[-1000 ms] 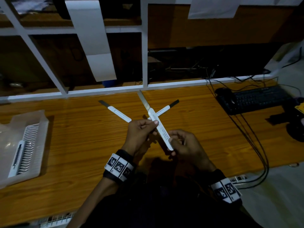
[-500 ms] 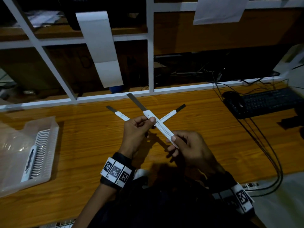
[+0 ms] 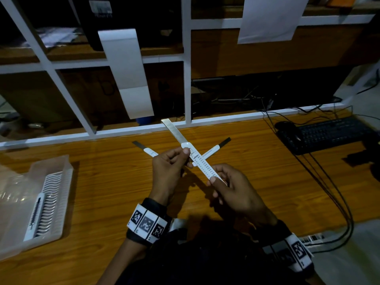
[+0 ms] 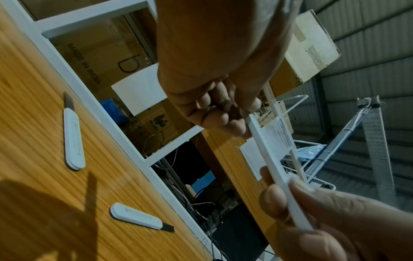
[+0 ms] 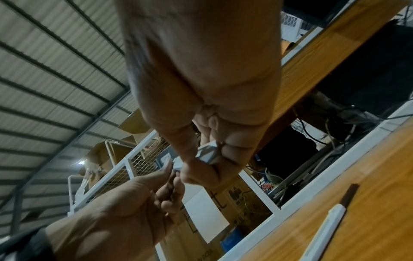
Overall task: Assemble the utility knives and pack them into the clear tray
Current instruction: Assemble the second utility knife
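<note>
Both hands held one utility knife [image 3: 200, 161] above the desk [image 3: 102, 182]: left hand [image 3: 167, 171] fingers pinched its slider end, right hand [image 3: 232, 188] fingers pinched its tail.

A brown cardboard box [image 4: 93, 58] is sitting behind the white shelf frame at the far side of the desk, and in the left wrist view it is showing the printed words "MADE IN INDIA" running along its face, with a large lowercase "b" beside them. A second carton [image 4: 156, 121] lower down is carrying a black handling pictogram whose small lettering is too blurred to read. In the right wrist view a carton [image 5: 220, 203] behind the frame is showing a large letter that looks like "t". The wristbands [image 3: 147, 224] are bearing square black-and-white coded markers, not readable text. Papers hanging on the shelf are showing print too small to make out.
</note>
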`<state>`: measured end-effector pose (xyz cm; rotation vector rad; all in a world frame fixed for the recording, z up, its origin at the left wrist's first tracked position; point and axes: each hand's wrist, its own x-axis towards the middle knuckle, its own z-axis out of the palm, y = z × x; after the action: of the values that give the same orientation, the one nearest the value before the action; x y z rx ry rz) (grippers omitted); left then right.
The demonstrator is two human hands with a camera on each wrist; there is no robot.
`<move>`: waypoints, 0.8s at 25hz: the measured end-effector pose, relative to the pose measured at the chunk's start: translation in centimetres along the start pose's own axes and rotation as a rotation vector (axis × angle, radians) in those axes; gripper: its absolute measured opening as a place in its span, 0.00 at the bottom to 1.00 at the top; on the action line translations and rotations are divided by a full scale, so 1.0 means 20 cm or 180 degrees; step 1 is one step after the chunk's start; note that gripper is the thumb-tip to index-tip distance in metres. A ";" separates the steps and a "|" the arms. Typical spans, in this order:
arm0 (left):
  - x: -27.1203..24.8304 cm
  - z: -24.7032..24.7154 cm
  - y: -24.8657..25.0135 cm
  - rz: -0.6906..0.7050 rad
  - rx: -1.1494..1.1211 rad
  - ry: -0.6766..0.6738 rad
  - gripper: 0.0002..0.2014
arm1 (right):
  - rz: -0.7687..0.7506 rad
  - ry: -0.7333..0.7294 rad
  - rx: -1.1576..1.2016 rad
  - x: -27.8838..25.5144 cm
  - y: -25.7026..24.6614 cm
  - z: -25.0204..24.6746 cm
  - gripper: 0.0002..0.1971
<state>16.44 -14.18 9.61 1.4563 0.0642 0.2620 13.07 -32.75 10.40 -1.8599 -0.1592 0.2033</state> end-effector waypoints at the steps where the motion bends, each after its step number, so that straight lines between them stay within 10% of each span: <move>1: -0.01 0.00 0.01 0.0007 -0.0033 0.0056 0.07 | 0.0018 -0.0034 -0.0010 0.00 0.00 0.00 0.09; 20: -0.06 0.01 0.08 0.0335 0.0204 -0.0118 0.04 | 0.0553 -0.0118 0.0940 0.08 -0.05 0.12 0.35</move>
<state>15.05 -14.43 10.96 1.5301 -0.0346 0.3212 14.17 -29.91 10.49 -1.5761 0.0082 0.3620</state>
